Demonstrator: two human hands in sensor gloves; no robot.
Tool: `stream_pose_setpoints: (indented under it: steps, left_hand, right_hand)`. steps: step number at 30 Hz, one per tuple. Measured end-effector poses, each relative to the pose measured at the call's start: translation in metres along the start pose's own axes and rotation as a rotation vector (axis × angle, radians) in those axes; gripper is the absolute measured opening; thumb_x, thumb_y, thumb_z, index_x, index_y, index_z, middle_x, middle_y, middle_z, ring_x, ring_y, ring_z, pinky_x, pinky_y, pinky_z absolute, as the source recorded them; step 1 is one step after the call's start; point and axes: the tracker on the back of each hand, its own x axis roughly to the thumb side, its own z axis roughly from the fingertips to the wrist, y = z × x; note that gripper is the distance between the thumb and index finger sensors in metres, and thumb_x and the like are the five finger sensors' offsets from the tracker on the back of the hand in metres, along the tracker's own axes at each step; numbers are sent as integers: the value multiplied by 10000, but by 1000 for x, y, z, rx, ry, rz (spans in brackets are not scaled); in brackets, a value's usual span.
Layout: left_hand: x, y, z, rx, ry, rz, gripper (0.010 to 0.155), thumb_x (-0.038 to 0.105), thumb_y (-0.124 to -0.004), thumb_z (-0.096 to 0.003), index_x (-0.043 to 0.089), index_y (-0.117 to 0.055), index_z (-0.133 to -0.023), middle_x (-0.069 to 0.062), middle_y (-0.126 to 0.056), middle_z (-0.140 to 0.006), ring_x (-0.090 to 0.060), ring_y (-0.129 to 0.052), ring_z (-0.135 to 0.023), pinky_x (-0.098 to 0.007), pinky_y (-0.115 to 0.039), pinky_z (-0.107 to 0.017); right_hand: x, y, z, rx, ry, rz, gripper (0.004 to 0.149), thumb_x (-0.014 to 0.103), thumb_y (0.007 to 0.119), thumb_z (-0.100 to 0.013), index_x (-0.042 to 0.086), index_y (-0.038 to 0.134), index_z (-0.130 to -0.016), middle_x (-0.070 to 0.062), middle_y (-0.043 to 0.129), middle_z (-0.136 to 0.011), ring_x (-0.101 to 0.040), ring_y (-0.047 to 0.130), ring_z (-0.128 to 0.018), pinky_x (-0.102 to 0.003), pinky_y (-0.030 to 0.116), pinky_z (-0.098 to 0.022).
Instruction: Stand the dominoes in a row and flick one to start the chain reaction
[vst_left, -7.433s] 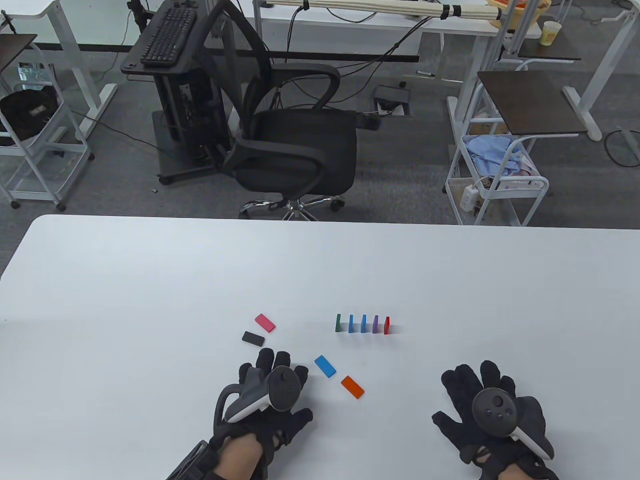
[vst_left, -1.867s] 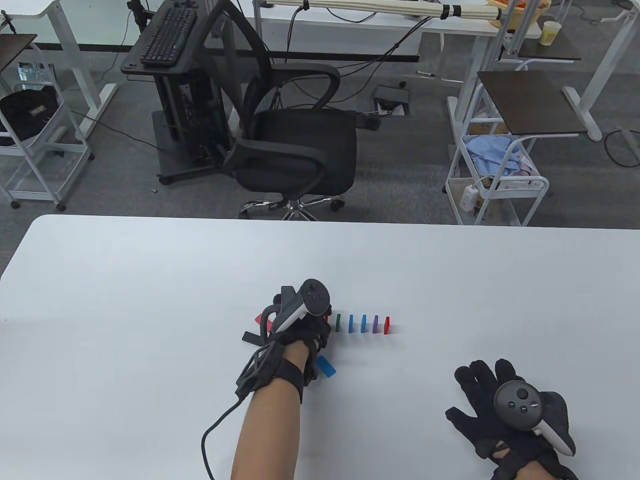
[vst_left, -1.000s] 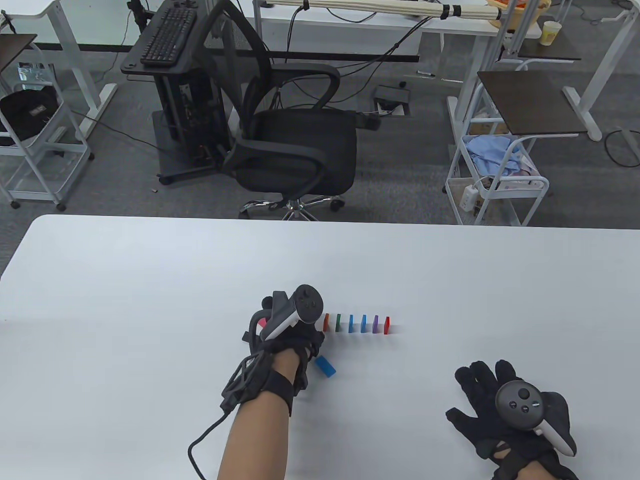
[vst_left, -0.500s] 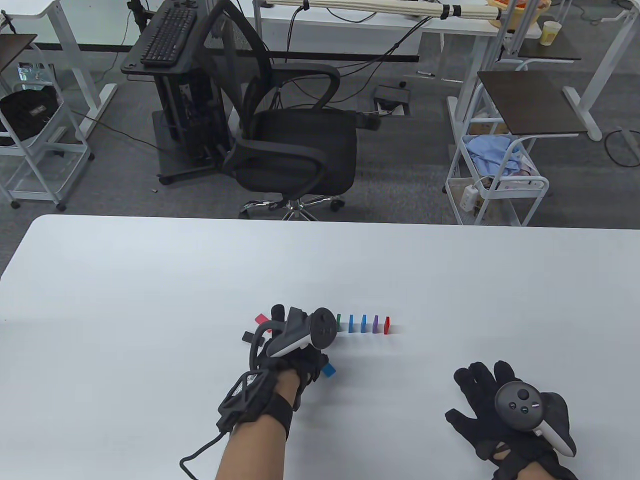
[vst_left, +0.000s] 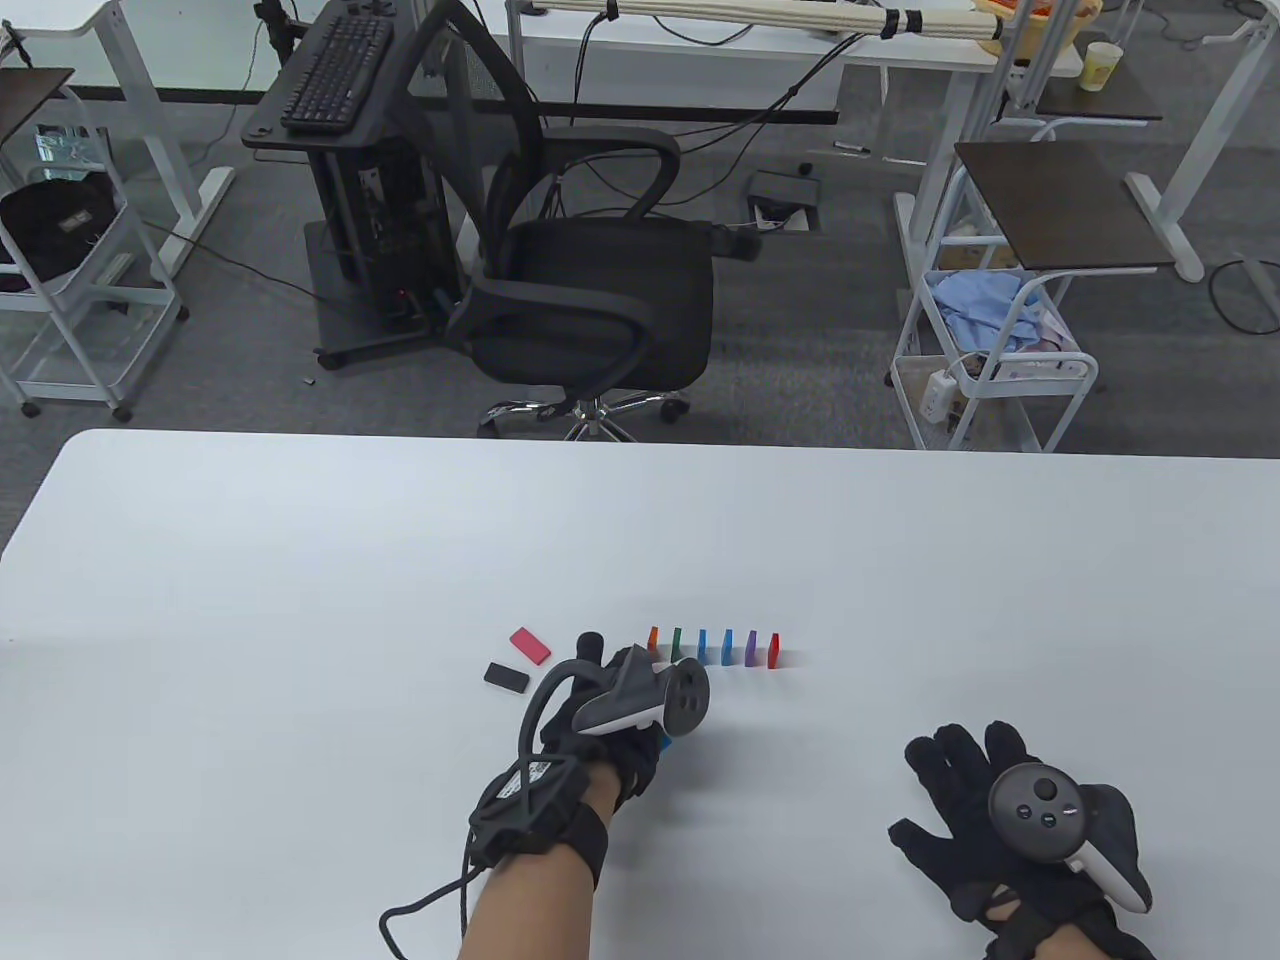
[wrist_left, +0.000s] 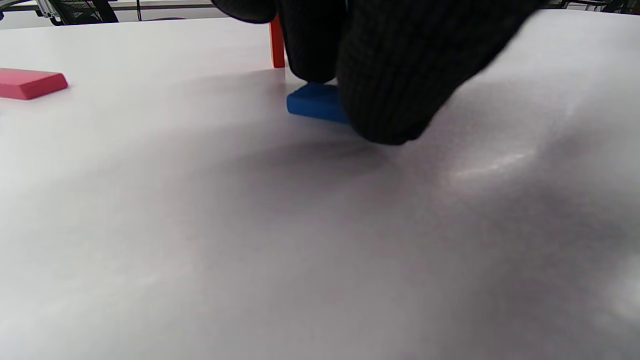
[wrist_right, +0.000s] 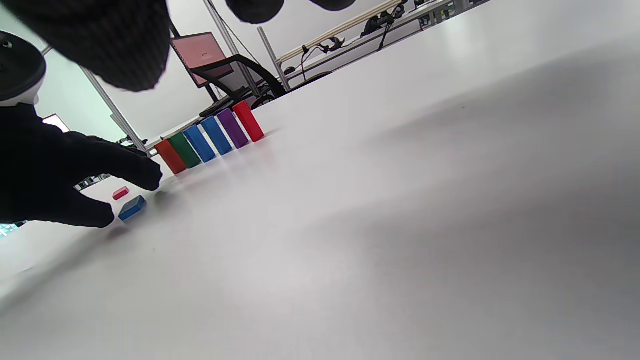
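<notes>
Near the middle of the white bench (vst_left: 300, 560), the left hand (vst_left: 615, 735) hangs over a flat blue domino (wrist_left: 314, 102) — thumb and a fingertip (wrist_left: 390, 95) sit at its two sides, touching it, though whether the grip has closed on it I cannot tell. Just beyond stands the row: orange domino (vst_left: 653, 641), green (vst_left: 677, 645), two blue, purple, red domino (vst_left: 774, 649), all upright. Left of the hand lie a pink domino (vst_left: 530, 645) and a black domino (vst_left: 506, 677), flat. Well to the right, the right hand (vst_left: 1000, 810) rests palm down, fingers spread — holding nothing.
</notes>
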Motion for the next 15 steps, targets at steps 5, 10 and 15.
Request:
stream_pose_setpoints:
  steps: [5,10,15]
  left_hand:
    - [3,0,-3,-11,-20,-48,609,324,-919,-427,343,-617,-956,28,-623,-1094,-302,-418,-1094,-692,-131,-703]
    - [6,1,-3,11,-34,-103,569,330,-915,-427,361,-659,-934,49,-670,-1064,-294,-464,-1083,-689,-142,-706]
    - [12,2,-4,29,-62,-178,552,337,-914,-425,351,-677,-923,61,-792,-971,-265,-580,-1044,-681,-175,-715]
  right_hand:
    - [0,1,0,2,0,0,740,566,764,-499,293,340,-1040,-113,186,-1160,-447,-91,-959,-652,0,-683]
    - [0,1,-1,7,2,4,740,566,764,-499,293,339,-1040,-114,186,-1160,-447,-91,-959,-652,0,-683]
    - [0,2,-1,15,6,7,740,565,764,-499,292,339,-1040,-114,184,-1160,-446,-92,-959,-652,0,-683]
